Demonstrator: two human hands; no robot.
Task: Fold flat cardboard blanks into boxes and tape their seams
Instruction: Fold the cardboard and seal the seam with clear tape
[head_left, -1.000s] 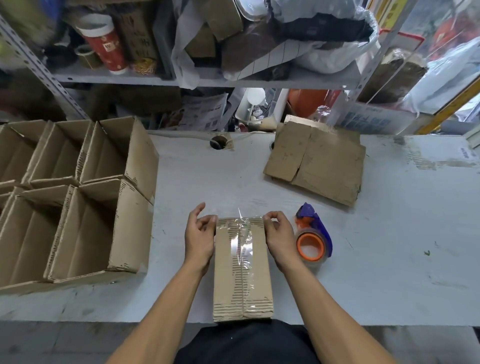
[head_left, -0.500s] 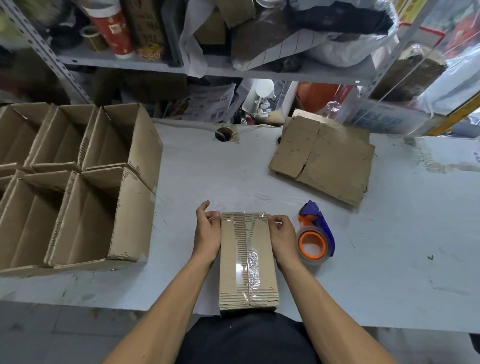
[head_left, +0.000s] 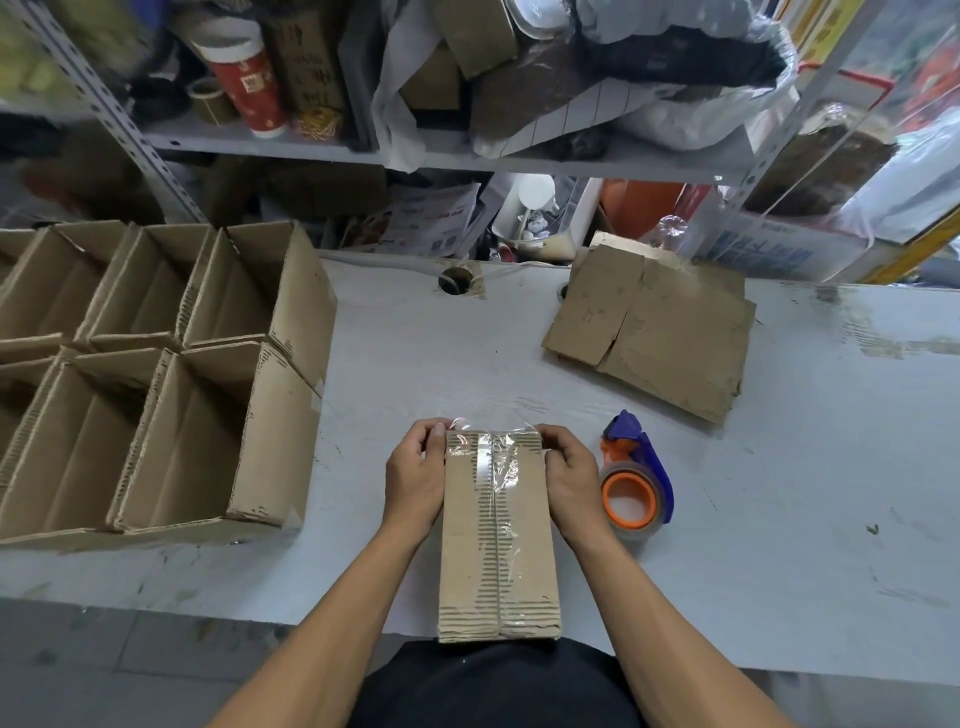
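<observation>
A scuffed white worktable (head_left: 467, 364) fills the view, backed by metal shelving crammed with bags, cartons and a red paper cup.

Nearest the person, a narrow cardboard box (head_left: 498, 540) stands on the table's front edge, its closed flaps facing up and its near end almost against the body. Clear tape (head_left: 501, 467) runs down the centre seam, and its far end sticks up loose past the box's far edge. The left hand (head_left: 415, 480) grips the far left corner of the box, fingers curled round the side and thumb at the top edge. The right hand (head_left: 571, 475) holds the far right corner the same way. Both thumbs sit close to that loose tape end, probably so it can be pressed down over the far face while the box is kept square and steady.

Just right of the right hand lies the tape dispenser (head_left: 636, 486), orange core and blue handle, set down within easy reach for the next seam.

Further out to the right, a stack of flat cardboard blanks (head_left: 654, 327) waits, apart from the working spot.

On the left, finished open boxes (head_left: 208, 395) stand packed side by side in rows, mouths up, apparently parked out of the way once taped.
</observation>
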